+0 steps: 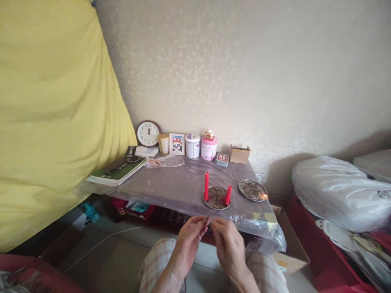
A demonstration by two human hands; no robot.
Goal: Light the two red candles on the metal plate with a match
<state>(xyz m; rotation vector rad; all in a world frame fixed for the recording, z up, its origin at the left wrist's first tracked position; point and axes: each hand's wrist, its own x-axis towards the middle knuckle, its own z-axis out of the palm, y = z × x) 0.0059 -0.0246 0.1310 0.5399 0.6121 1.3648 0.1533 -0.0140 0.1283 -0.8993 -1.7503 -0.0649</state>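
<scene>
My left hand (192, 240) pinches a small brownish-red object (205, 219), too small to name, in front of the table's near edge. Close beside it, the fingers of my right hand (226, 241) are pressed together; what they hold, if anything, is hidden. Just beyond both hands is a round metal plate (217, 206) with a dark patterned middle. On it stand a tall red candle (207, 187) and a shorter, slightly tilted red candle (228, 195), neither showing a flame. To the right lies a second metal plate (252, 190), with a small flame (263, 196) at its right rim.
Plastic film covers the table (171, 191). Along the wall stand a clock (148, 133), a panda picture (177, 144), a white tin (192, 146), a pink tin (209, 149) and a cardboard box (240, 154). Books (117, 171) lie left; a white bag (339, 191) bulges right.
</scene>
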